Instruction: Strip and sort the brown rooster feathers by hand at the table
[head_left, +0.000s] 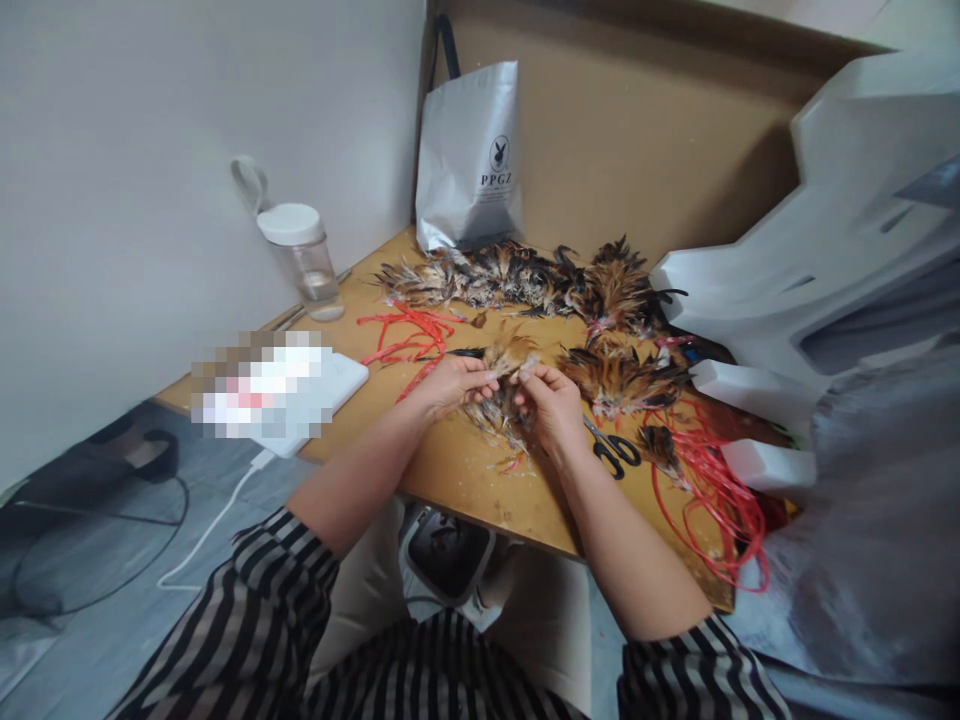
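A tuft of light brown feathers [510,348] stands up between my two hands over the wooden table. My left hand [452,387] pinches its left side between thumb and fingertips. On the other side my right hand [553,402] is closed in a pinch at the feathers' base; the fingers partly hide what they grip. Loose feathers [491,418] lie below the hands. Black-handled scissors [616,450] rest just right of my right hand, partly behind the wrist. A bundle of brown feathers [622,375] lies further right.
A long row of dark feathers [510,275] runs along the back. Red plastic strands [409,330] lie at left, with a larger red tangle [724,490] at right. A clear bottle [311,260], a silver bag [469,160], a white device [330,390] and white panels [750,290] surround the table [480,490].
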